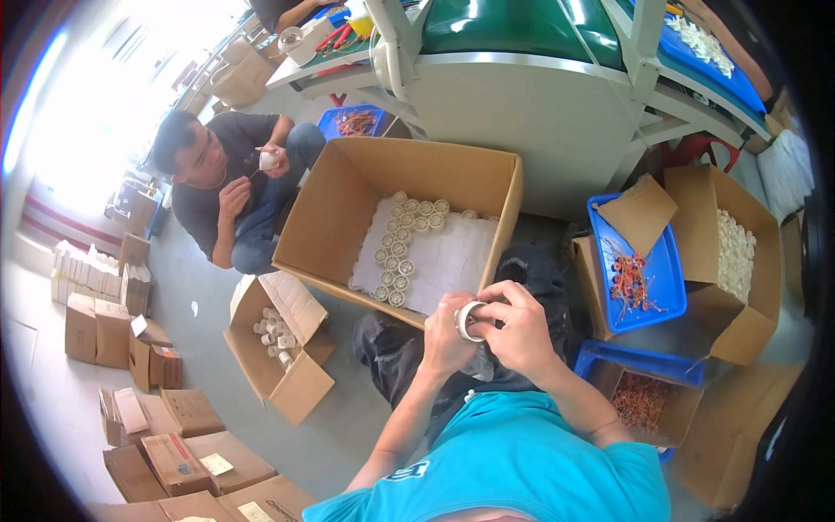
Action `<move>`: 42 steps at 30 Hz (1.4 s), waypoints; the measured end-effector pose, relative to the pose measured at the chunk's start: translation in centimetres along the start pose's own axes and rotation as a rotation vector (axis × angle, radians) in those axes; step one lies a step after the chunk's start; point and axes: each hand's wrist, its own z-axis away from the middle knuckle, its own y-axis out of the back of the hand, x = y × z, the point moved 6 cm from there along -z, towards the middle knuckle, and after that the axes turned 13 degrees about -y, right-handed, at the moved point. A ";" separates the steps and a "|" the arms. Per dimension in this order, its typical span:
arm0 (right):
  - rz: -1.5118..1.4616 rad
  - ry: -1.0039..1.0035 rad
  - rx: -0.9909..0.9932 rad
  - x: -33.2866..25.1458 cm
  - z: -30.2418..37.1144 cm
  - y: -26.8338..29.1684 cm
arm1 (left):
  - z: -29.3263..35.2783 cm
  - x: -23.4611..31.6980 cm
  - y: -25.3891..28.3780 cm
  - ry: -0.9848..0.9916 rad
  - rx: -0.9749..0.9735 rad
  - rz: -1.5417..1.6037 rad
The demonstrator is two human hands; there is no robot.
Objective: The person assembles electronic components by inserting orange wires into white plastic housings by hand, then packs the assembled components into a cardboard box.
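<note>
A white, round, cup-shaped plastic part (462,321) is held above my lap, its open end turned to the right. My left hand (442,341) is closed around its outside. The fingers of my right hand (520,324) are bent together at its opening; whether they pinch something small there is hidden. Just beyond my hands stands a large open cardboard box (326,228). Several similar white round parts (402,235) stand in rows on a pale sheet (454,261) inside it.
Left of me, an open carton (252,348) holds white cylinders. A co-worker (230,187) sits beyond it, holding a white part. At right are a blue tray (674,287) with red-wired pieces, another blue tray (596,352) and a carton (696,204) of white pieces. A green-topped workbench (522,104) stands ahead.
</note>
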 end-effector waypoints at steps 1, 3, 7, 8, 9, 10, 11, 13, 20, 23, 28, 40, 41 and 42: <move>-0.002 -0.003 0.002 0.1 0.1 0.0 | 0.1 -0.1 0.0 0.007 -0.009 -0.002; -0.025 0.015 -0.030 0.0 0.2 0.0 | 0.3 0.0 -0.1 0.015 -0.023 -0.002; -0.079 -0.020 -0.102 0.0 0.0 0.1 | 0.3 -0.2 0.0 0.056 -0.007 0.036; -0.070 -0.027 -0.095 0.0 0.0 0.1 | 0.2 -0.1 0.1 0.037 0.008 0.022; -0.061 -0.034 -0.087 -0.1 0.0 0.1 | 0.1 0.1 0.1 0.033 0.007 0.023; -0.062 -0.035 -0.087 -0.1 0.0 0.1 | 0.0 0.2 0.1 0.032 0.001 0.015; -0.066 -0.034 -0.084 -0.1 -0.1 0.1 | -0.1 0.2 0.1 0.030 -0.005 0.007; -0.072 -0.033 -0.081 -0.1 0.0 0.0 | 0.2 0.1 0.0 0.047 0.002 0.004; -0.296 -0.142 -0.073 1.7 -0.4 -0.2 | 0.0 0.6 -0.4 -0.008 0.039 -0.017; -0.317 -0.142 -0.091 1.6 -0.8 0.2 | -0.5 0.5 -0.6 -0.051 0.030 -0.034; -0.255 -0.100 -0.039 0.9 -1.3 1.9 | -2.3 0.7 -1.4 -0.099 -0.012 0.032; -0.245 -0.131 0.243 7.0 -4.1 8.4 | -11.1 -2.2 -9.7 -0.317 -0.419 0.069; -0.320 -0.151 0.322 7.4 -4.0 9.9 | -14.0 -2.5 -9.4 -0.374 -0.380 -0.055; -0.393 -0.172 0.401 8.2 -3.8 11.3 | -17.3 -2.8 -9.1 -0.429 -0.338 -0.178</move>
